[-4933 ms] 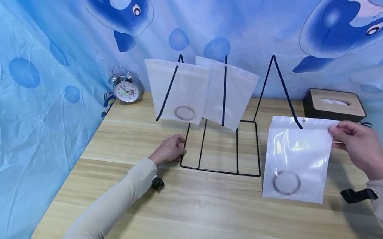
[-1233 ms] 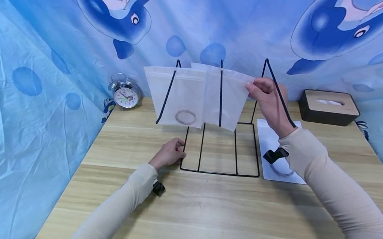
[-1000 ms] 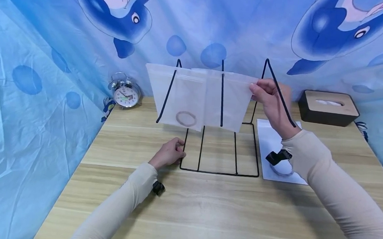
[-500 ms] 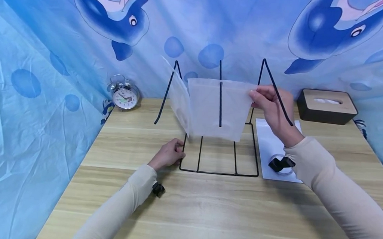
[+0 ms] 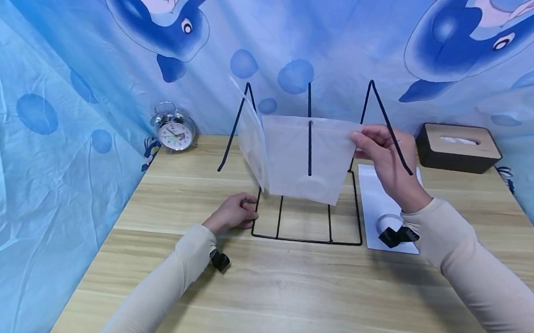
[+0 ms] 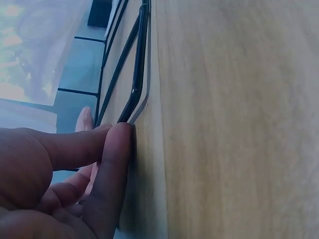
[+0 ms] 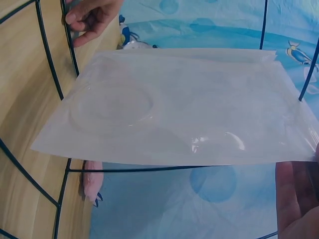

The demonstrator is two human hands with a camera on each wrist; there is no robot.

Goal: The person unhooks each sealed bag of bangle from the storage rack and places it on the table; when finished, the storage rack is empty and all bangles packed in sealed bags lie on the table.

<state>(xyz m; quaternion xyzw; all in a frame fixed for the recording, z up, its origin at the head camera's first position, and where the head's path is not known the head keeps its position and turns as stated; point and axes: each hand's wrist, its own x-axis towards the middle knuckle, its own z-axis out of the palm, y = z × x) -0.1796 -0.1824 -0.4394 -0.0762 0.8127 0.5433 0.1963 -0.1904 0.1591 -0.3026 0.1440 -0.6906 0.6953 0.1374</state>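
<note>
A black wire rack (image 5: pixel 307 241) with three upright prongs stands on the wooden table. At its front left my left hand (image 5: pixel 232 213) pinches the base wire between thumb and fingers. A whitish zip bag (image 5: pixel 291 155) hangs on the middle prong, partway along its slope. My right hand (image 5: pixel 391 166) pinches this bag's top right corner; in the right wrist view a faint ring shape shows inside the bag (image 7: pixel 184 104). Another whitish bag (image 5: pixel 252 139) hangs on the left prong, turned nearly edge-on. The right prong (image 5: pixel 390 126) carries no bag.
One white zip bag (image 5: pixel 373 196) with a ring-shaped thing in it lies right of the rack, partly behind my right wrist. An alarm clock (image 5: pixel 175 132) stands at the back left, a tissue box (image 5: pixel 456 148) at the back right. A blue dolphin-print curtain (image 5: pixel 343 31) hangs behind.
The bag my right hand held at the right prong now lies on the table. That hand has moved to the middle bag, which came lower and forward. The left bag swung edge-on.
</note>
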